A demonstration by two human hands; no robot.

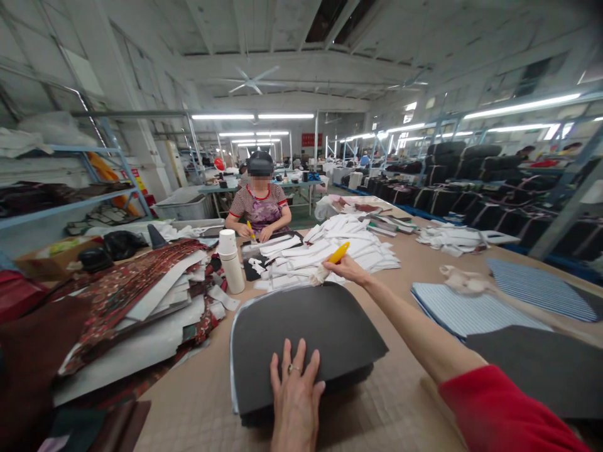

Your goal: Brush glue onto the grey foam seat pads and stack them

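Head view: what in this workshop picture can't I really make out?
All in the head view:
- The lower sheets in the stack of dark grey, round-cornered sheets: mostly hidden under the top one, so uncountable.
- Part of the yellow plastic brush handle: covered by the right hand.
- The forearm behind the left hand: cut off by the bottom edge.
- Lettering on the red rectangular banner: too small.

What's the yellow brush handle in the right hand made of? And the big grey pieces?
The yellow handle looks like smooth plastic: it's one bright, even colour. The grey pieces seem to be foam or stiff felt: flat and matte, with no shine, though which one isn't clear.
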